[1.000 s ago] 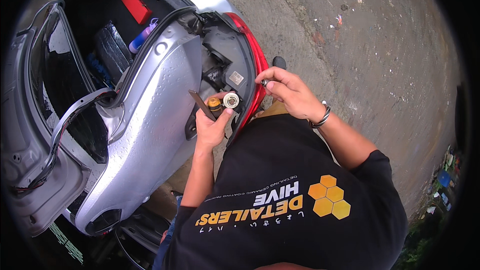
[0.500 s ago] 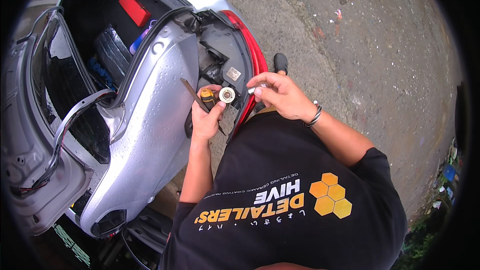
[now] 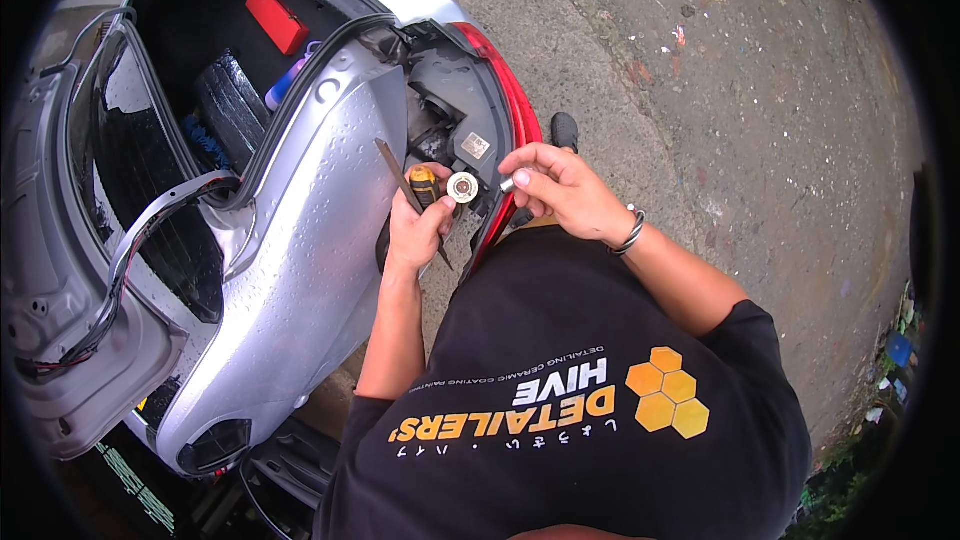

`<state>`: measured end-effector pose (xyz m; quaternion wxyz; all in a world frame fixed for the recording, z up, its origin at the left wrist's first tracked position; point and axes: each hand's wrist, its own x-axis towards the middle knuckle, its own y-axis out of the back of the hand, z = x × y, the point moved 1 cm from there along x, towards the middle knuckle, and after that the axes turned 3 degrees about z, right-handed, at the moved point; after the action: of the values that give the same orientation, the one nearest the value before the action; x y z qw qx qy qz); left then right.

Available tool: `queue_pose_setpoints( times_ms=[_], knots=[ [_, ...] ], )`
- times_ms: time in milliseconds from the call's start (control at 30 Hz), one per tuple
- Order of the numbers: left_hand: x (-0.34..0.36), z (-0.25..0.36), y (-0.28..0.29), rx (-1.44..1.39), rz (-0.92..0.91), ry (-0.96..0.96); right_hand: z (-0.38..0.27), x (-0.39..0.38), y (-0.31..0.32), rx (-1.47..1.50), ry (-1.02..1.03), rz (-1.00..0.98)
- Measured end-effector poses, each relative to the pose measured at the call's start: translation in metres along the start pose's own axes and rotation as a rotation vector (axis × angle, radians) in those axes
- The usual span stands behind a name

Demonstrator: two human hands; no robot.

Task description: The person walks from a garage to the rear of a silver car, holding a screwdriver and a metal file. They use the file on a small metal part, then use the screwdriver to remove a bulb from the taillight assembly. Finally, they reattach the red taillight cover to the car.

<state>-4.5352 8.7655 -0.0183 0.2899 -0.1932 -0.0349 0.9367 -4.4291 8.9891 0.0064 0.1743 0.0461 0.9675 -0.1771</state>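
Observation:
My left hand [image 3: 412, 232] is closed round several things at once. A round, pale bulb socket [image 3: 462, 187] sits at its thumb and fingertips, its open ring facing up. Beside it shows a yellow-and-black handle [image 3: 426, 183], like a screwdriver's. A long, thin dark strip [image 3: 394, 168] slants across the palm and pokes out below the hand. Just right of the socket, my right hand [image 3: 562, 190] pinches a small silvery cylinder [image 3: 508, 184], perhaps a bulb; the fingers partly cover it. Beyond both hands lies the loosened-looking tail light [image 3: 480, 110], with a dark back and red lens.
A silver car's wet rear fender [image 3: 310, 210] is at the left. Its open trunk holds a red box [image 3: 277, 20], a black wrapped bundle [image 3: 232, 95] and a purple-blue bottle [image 3: 288, 80]. The raised trunk lid [image 3: 60, 240] stands far left. Rough pavement [image 3: 720, 120] stretches right.
The right hand's fingers have shifted slightly on the silvery cylinder, which now points more toward the socket. The whole view has moved a little; both hands keep their holds.

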Motion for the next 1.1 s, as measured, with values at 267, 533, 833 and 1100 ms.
queue_pose_setpoints(
  times_ms=[267,533,833,1100],
  knots=[
    [0.003,-0.001,0.001,-0.036,-0.036,0.015,0.0,0.001,-0.003,0.14,-0.037,-0.008],
    [0.002,-0.002,0.002,-0.041,-0.032,0.022,0.001,0.002,0.002,0.004,0.162,0.044],
    [0.001,-0.004,-0.001,0.0,-0.032,0.009,0.003,-0.003,0.005,-0.008,0.28,0.018],
    [0.0,-0.004,-0.002,0.037,-0.017,0.01,0.007,-0.008,0.005,-0.007,0.272,0.038]
  ],
)
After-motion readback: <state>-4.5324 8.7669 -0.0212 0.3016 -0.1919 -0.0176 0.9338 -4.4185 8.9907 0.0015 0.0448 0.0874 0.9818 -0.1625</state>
